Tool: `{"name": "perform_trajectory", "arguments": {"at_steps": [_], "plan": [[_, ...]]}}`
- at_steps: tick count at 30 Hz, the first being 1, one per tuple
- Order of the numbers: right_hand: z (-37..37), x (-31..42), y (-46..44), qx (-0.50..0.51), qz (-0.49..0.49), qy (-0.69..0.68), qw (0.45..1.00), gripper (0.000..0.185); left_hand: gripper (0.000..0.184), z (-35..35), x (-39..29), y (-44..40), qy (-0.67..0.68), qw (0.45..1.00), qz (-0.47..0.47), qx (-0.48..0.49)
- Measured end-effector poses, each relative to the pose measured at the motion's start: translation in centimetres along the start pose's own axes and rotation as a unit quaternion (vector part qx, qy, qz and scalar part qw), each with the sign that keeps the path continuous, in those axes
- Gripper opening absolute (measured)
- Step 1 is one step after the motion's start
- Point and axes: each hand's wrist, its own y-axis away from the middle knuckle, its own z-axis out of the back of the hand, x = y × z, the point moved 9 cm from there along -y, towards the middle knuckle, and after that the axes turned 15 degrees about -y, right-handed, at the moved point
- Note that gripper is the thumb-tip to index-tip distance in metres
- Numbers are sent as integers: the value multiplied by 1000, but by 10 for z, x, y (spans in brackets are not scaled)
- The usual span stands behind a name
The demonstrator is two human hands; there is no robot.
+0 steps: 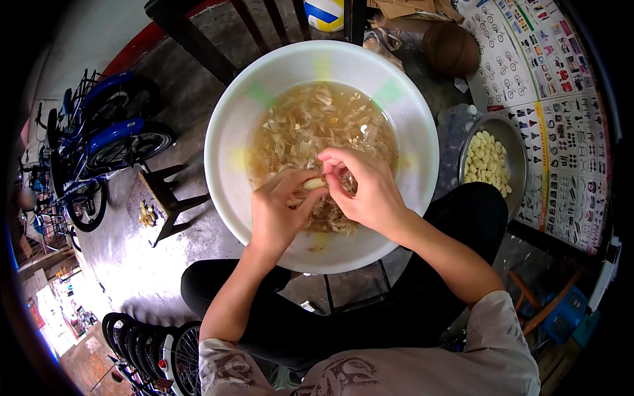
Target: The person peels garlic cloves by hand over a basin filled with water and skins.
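A pale garlic clove (314, 183) is pinched between the thumb and forefinger of my left hand (279, 206). My right hand (363, 186) has its fingers curled in, thumb and fingertips closed at the clove's brownish end. Both hands are over a big white basin (228, 132), toward its near side. Cloudy brownish water fills its bottom, with loose garlic skins (297, 132) floating in it. To the right stands a metal bowl (522, 162) holding many peeled garlic cloves (487, 162).
Behind the basin is a dark wooden chair (191, 39), with a ball (325, 14) beyond it. A brown basketball (452, 49) sits at the back right. A small stool (168, 198) and blue bicycles (112, 132) are on the left. A printed sheet (561, 152) lies at right.
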Motion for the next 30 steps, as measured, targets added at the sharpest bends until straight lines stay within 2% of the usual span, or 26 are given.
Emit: {"name": "perform_trajectory", "arguments": {"at_steps": [2,4,6,8,9,11,12,13,16,17,19,21,22,24,28,30], "plan": [[-1,-1,1,4,-12,-6,1000,36,31,5,-6,6,-78,996,-18,-34],[-3,-14,2,8,-86,-78,993,37,30,7,-10,8,-117,991,-35,-54],[-4,-15,1,12,-111,-114,987,37,28,11,-14,10,-155,984,-53,-74],[-5,-17,2,16,-135,-151,979,37,27,6,10,11,-6,998,58,-26],[-6,-20,4,22,-160,-187,969,35,27,7,12,9,-6,998,58,-26],[-6,-21,5,29,-184,-222,957,33,28,5,23,5,152,983,103,-14],[-7,-24,7,22,-218,-281,934,29,31,2,26,6,194,967,161,28],[-9,-27,10,16,-251,-337,907,26,31,2,24,6,194,967,162,28],[-1,-25,7,-31,-208,-330,920,22,33,-7,30,11,232,950,206,27],[-1,-24,6,-32,-208,-330,920,22,35,-14,33,13,213,956,196,43],[3,-10,2,-20,-141,-244,959,24,37,-16,32,12,193,962,186,59],[2,-6,1,-1,-110,-218,970,26,39,-23,39,17,215,932,268,112],[1,0,1,18,-78,-191,978,29,39,-24,42,18,214,932,268,113],[-1,-2,3,25,-74,-181,980,30,40,-27,47,17,327,905,261,77],[-3,1,2,36,-80,-192,978,31,39,-33,54,24,315,890,305,125],[-5,-3,3,49,-102,-206,972,30,35,-31,45,18,334,907,235,98]]}}
